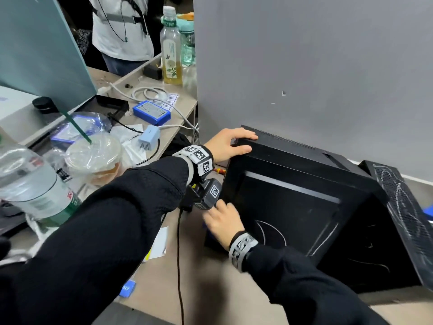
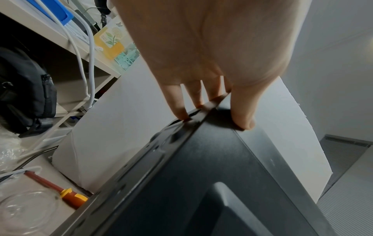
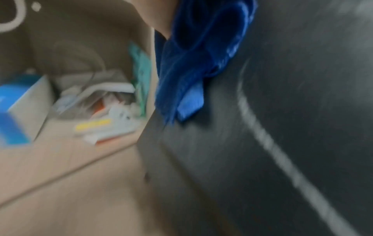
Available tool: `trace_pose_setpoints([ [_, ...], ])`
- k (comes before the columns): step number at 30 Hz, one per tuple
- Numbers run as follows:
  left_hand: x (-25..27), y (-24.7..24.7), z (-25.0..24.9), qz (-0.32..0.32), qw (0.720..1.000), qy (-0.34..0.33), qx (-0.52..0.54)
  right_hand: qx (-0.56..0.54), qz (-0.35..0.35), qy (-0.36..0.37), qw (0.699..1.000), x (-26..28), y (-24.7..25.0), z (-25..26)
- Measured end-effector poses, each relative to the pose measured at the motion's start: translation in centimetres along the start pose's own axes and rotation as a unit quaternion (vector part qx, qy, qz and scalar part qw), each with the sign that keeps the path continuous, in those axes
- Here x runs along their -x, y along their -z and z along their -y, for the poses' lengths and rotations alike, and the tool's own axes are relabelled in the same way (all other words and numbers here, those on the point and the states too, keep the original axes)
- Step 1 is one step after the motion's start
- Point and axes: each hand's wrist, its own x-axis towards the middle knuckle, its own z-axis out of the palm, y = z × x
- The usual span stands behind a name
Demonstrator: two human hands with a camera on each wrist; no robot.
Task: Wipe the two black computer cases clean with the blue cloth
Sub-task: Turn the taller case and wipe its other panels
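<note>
Left hand [image 1: 228,143] steadies the near black computer case [image 1: 293,207] while our right hand [image 1: 222,222] presses the blue cloth [image 3: 193,63] to its side.

Our left hand clamps the case's top left corner, fingers [image 2: 177,102] over the far edge and thumb on the near face, tipping the case toward us on the floor. Our right hand is low on the left part of the side panel; its own view is blurred, but the bunched cloth sits under the fingers, flat against the panel beside a pale curved mark [image 3: 272,143]. How tightly those fingers curl, we cannot tell. The second black case [image 1: 403,221] leans just behind the first, to the right, its mesh face streaked. A red and yellow screwdriver [image 2: 60,191] lies on the floor by the case.
</note>
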Motion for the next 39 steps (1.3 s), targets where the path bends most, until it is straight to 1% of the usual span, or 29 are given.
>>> trace_pose_setpoints([
  [2,-0.2,0.0,0.0,-0.011,1.0,0.004,0.002,0.021,0.073,0.045,0.996,3.1,-2.9,1.7],
  [3,-0.2,0.1,0.0,-0.012,1.0,0.002,-0.002,0.032,0.088,0.063,0.994,4.3,-3.7,2.3],
  [4,-0.2,0.1,0.0,-0.009,1.0,0.001,-0.007,0.043,0.081,0.076,0.993,4.8,-3.9,2.1],
  [6,-0.2,0.1,0.0,-0.01,1.0,0.004,-0.009,0.064,0.03,0.1,0.992,4.5,-2.9,0.8],
  [8,-0.2,-0.1,0.0,-0.018,1.0,0.003,-0.013,0.072,-0.04,0.099,0.992,3.4,-0.6,-1.1],
  [10,-0.3,-0.3,0.0,-0.028,0.999,0.003,-0.017,0.071,-0.083,0.066,0.992,2.4,1.3,-3.0],
  [12,-0.4,-0.2,0.0,-0.028,0.999,0.008,-0.014,0.066,-0.089,0.026,0.994,2.7,1.2,-3.4],
  [14,-0.4,-0.1,-0.2,-0.015,1.0,0.011,-0.013,0.061,-0.051,0.015,0.997,4.2,-0.7,-2.0],
  [17,-0.3,0.3,-0.3,0.011,1.0,0.022,-0.009,0.049,0.058,0.032,0.997,7.4,-3.4,0.2],
  [18,-0.2,0.5,-0.3,0.014,1.0,0.024,-0.009,0.05,0.073,0.04,0.995,7.9,-3.5,0.3],
  [19,0.0,0.6,-0.5,0.015,1.0,0.022,-0.013,0.052,0.069,0.049,0.995,8.1,-3.2,0.1],
  [22,0.0,0.4,-0.8,0.004,0.999,0.034,-0.023,0.062,0.003,0.073,0.995,7.0,0.0,-2.0],
  [23,-0.1,0.1,-1.0,-0.006,0.999,0.041,-0.032,0.071,-0.033,0.064,0.995,6.5,1.5,-3.4],
  [24,-0.3,-0.2,-1.1,-0.017,0.997,0.051,-0.048,0.074,-0.068,0.038,0.994,6.1,3.0,-4.8],
  [26,-0.6,-0.9,-1.3,-0.029,0.992,0.073,-0.095,0.061,-0.127,-0.044,0.989,5.7,5.3,-7.2],
  [28,-0.9,-1.3,-1.5,-0.029,0.987,0.087,-0.131,0.057,-0.155,-0.122,0.979,6.6,5.3,-7.8],
  [29,-1.0,-1.5,-1.6,-0.03,0.986,0.086,-0.14,0.056,-0.161,-0.138,0.976,7.7,4.4,-7.4],
  [30,-1.1,-1.5,-1.5,-0.031,0.985,0.084,-0.146,0.054,-0.149,-0.127,0.979,9.2,3.2,-6.7],
  [31,-1.1,-1.6,-1.5,-0.033,0.984,0.081,-0.152,0.057,-0.111,-0.093,0.988,10.8,1.8,-6.0],
  [33,-1.1,-1.7,-1.2,-0.036,0.983,0.078,-0.16,0.071,-0.005,-0.01,0.997,13.5,0.1,-4.9],
  [34,-1.1,-1.8,-1.2,-0.039,0.983,0.078,-0.164,0.069,0.033,0.013,0.997,14.2,-0.1,-4.7],
  [35,-1.1,-2.0,-1.3,-0.044,0.982,0.078,-0.166,0.063,0.047,0.022,0.997,14.2,0.1,-5.0],
  [36,-1.2,-2.1,-1.5,-0.05,0.981,0.079,-0.168,0.067,0.04,0.023,0.997,13.6,0.9,-5.6],
  [37,-1.3,-2.2,-1.8,-0.053,0.981,0.082,-0.17,0.072,0.011,0.006,0.997,12.5,2.0,-6.3],
  [39,-1.8,-2.4,-2.3,-0.056,0.977,0.096,-0.18,0.081,-0.085,-0.058,0.991,9.8,4.7,-8.1],
])
